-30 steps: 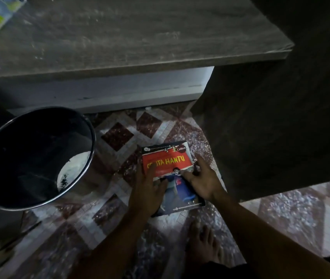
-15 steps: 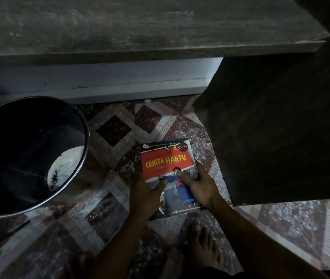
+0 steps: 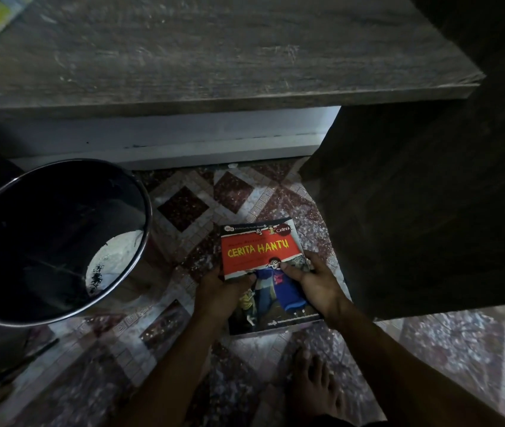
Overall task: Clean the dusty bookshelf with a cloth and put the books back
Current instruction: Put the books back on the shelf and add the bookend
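Book [image 3: 262, 251] is lifted nearer than before, left hand [image 3: 220, 295] and right hand [image 3: 320, 286] fingers clamped on it.

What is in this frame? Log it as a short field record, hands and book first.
book: red "Cerita Hantu" cover, face up, over the tiled floor
left hand: grips the book's left edge, thumb on cover
right hand: grips its right edge, thumb on cover
bin: dark, left of the book, something white inside
wooden surface: dusty, beyond the book
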`<state>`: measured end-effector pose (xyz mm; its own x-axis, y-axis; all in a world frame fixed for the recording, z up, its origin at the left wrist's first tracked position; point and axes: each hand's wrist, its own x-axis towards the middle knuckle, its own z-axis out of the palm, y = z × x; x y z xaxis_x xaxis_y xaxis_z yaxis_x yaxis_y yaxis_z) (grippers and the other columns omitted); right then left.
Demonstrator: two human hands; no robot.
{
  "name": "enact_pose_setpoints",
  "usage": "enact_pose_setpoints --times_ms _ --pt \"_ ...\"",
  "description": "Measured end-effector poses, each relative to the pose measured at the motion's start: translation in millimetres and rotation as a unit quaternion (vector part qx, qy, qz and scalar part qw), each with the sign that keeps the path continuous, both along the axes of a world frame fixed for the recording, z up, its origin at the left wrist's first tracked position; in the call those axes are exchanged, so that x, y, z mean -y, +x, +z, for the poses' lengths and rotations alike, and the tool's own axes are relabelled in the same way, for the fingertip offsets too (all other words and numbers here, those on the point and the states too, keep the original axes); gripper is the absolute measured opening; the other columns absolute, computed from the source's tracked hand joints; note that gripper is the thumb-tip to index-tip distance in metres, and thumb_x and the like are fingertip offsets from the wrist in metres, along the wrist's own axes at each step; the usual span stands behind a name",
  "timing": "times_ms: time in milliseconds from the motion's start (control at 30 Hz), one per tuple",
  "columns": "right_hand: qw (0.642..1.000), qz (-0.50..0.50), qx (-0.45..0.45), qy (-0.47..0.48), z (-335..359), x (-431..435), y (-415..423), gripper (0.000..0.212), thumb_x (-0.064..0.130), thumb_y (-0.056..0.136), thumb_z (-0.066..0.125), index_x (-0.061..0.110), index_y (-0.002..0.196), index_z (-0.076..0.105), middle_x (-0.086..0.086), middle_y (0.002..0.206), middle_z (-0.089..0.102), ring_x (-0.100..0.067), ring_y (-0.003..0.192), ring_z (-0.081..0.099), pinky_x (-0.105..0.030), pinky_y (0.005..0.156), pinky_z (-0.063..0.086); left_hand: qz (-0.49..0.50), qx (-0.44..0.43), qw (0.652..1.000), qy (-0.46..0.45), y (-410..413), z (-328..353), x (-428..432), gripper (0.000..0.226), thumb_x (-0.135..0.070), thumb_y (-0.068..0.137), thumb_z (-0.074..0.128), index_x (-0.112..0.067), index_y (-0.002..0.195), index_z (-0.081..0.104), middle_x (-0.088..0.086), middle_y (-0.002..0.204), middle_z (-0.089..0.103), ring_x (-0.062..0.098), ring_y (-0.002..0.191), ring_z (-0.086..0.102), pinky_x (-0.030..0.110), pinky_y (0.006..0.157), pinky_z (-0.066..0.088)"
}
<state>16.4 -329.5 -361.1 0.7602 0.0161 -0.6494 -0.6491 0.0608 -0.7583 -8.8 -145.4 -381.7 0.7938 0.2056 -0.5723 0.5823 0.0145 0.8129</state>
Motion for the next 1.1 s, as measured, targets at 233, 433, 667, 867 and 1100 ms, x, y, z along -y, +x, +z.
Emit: enact_pose_setpoints --times_ms 233,433,667,867,1100 --pt "1.000 -0.004 0.001 0.012 8 -1 -1 0.050 0.013 0.090 0.069 0.015 0.137 0.050 -0.016 0.120 0.067 -0.034 0.104 0.069 -0.034 0.073 0.061 0.033 -0.038 0.996 -0.071 -3 6 -3 0.022 -0.012 0.079 0.076 -0.018 0.100 0.075 0.001 0.096 0.076 0.024 0.096 0.069 0.045 0.096 0.051" --pt "1.000 0.001 0.024 0.001 20 -2 1 0.048 0.014 0.090 0.070 0.012 0.133 0.050 -0.016 0.120 0.066 -0.032 0.103 0.068 -0.034 0.079 0.059 0.028 -0.032 0.996 -0.078 1 17 -2 0.029 -0.023 0.071 0.079 -0.019 0.099 0.075 0.000 0.096 0.076 0.025 0.096 0.069 0.049 0.096 0.051" --pt "0.998 -0.011 0.064 0.023 52 -7 -1 0.046 0.008 0.091 0.066 0.021 0.133 0.051 -0.021 0.120 0.066 -0.037 0.109 0.066 -0.041 0.085 0.059 0.002 0.036 0.999 -0.035 5 50 1 0.023 -0.011 0.088 0.066 -0.033 0.090 0.074 -0.002 0.100 0.074 0.024 0.100 0.067 0.049 0.097 0.050" --pt "0.995 0.000 0.099 0.021 90 -4 -13 0.052 0.011 0.091 0.067 0.016 0.140 0.050 -0.015 0.115 0.071 -0.034 0.102 0.069 -0.035 0.077 0.061 -0.003 0.081 0.996 -0.021 -5 90 3 0.021 -0.011 0.088 0.065 -0.027 0.099 0.072 -0.001 0.100 0.074 0.022 0.098 0.067 0.046 0.095 0.051" --pt "0.990 0.028 0.138 -0.006 142 -7 -34 0.041 0.015 0.092 0.067 0.022 0.131 0.057 -0.010 0.106 0.074 -0.028 0.093 0.074 -0.045 0.087 0.059 -0.004 0.106 0.994 -0.016 -26 139 0 0.025 -0.014 0.086 0.067 -0.027 0.107 0.068 -0.005 0.102 0.073 0.017 0.099 0.066 0.036 0.091 0.051"
